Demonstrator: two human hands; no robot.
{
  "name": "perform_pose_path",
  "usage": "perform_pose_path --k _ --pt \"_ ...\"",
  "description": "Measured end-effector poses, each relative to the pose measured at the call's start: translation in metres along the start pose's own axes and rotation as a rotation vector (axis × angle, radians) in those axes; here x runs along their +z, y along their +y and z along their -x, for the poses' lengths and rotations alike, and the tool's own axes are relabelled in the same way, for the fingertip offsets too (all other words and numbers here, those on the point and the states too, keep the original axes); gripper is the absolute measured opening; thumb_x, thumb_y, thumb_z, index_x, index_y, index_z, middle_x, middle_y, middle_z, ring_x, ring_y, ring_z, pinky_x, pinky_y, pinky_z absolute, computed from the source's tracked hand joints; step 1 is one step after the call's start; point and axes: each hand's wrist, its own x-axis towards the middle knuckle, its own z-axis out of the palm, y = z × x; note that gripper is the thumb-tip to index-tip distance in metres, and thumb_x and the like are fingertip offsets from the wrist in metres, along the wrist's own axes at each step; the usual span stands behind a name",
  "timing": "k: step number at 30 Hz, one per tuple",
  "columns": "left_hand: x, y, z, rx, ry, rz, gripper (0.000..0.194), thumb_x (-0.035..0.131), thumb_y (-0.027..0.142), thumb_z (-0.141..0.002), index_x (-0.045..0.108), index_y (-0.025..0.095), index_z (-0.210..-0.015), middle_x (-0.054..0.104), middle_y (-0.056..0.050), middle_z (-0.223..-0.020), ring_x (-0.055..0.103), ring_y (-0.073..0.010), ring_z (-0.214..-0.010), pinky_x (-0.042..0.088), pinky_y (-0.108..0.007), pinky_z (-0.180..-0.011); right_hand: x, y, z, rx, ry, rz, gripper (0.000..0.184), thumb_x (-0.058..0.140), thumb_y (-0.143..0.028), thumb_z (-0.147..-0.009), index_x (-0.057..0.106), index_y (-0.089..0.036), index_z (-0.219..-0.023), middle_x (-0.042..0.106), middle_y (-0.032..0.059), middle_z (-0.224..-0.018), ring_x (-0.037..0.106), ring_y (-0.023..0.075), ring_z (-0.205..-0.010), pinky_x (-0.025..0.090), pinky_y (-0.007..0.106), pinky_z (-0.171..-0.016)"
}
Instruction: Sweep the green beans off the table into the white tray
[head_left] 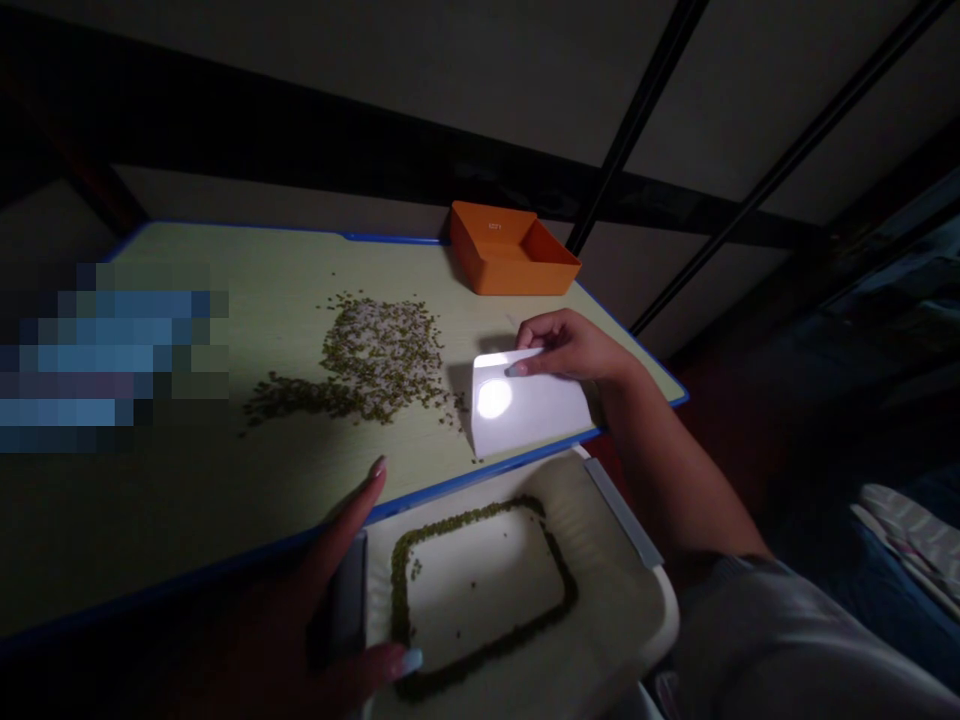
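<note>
My right hand (566, 345) pinches the upper edge of a white sheet (536, 420), which stands tilted at the table's near edge with a bright spot of light on it. Left of the sheet, small green beans (382, 350) lie scattered in a patch, with a darker trail reaching left. Below the table edge is a white plastic basin (622, 610), with more green beans lining the groove around its floor. My left hand (330, 610), mostly in shadow, grips the basin's left side, thumb over the wall and index finger stretched toward the table.
An orange open box (529, 278) stands at the back right of the pale table (247, 300), which has a blue rim. A pixelated blue area (105, 350) covers the left side. Dark-framed panels rise behind the table. Striped cloth (911, 525) lies at the far right.
</note>
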Motion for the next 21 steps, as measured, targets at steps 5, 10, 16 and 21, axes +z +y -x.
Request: perform_pose_path --k 5,10,16,21 --pt "-0.002 0.018 0.005 -0.036 0.026 0.072 0.106 0.066 0.047 -0.074 0.009 0.042 -0.162 0.031 0.000 -0.167 0.032 -0.0332 -0.153 0.027 -0.060 -0.122 0.004 -0.001 -0.001 -0.006 -0.012 -0.015 0.040 0.089 -0.044 -0.064 0.063 -0.016 -0.073 0.061 -0.0039 -0.062 0.050 0.0074 -0.053 0.034 0.020 -0.048" --pt "-0.001 0.015 0.003 -0.020 0.054 0.053 0.103 0.066 0.047 -0.075 0.010 0.044 -0.162 0.029 0.002 -0.167 0.033 -0.0354 -0.152 0.027 -0.063 -0.121 0.005 -0.002 -0.001 -0.010 -0.020 -0.002 0.039 0.088 -0.043 -0.065 0.062 -0.016 -0.073 0.061 -0.0046 -0.062 0.050 0.0068 -0.054 0.035 0.019 -0.048" --pt "0.000 0.002 0.002 -0.046 -0.015 0.065 0.105 0.066 0.049 -0.074 0.009 0.045 -0.161 0.029 0.003 -0.167 0.033 -0.0338 -0.152 0.028 -0.061 -0.120 0.006 -0.005 0.001 -0.015 0.042 -0.016 0.042 0.090 -0.045 -0.063 0.060 -0.016 -0.070 0.059 -0.0044 -0.060 0.050 0.0070 -0.052 0.034 0.019 -0.047" --pt "0.000 0.019 0.007 -0.013 0.084 0.070 0.102 0.067 0.041 -0.074 0.016 0.044 -0.161 0.036 0.003 -0.164 0.033 -0.0345 -0.152 0.025 -0.061 -0.122 0.009 -0.009 0.003 -0.060 0.100 -0.010 0.045 0.090 -0.047 -0.063 0.058 -0.016 -0.066 0.056 -0.0048 -0.058 0.048 0.0065 -0.052 0.032 0.019 -0.046"
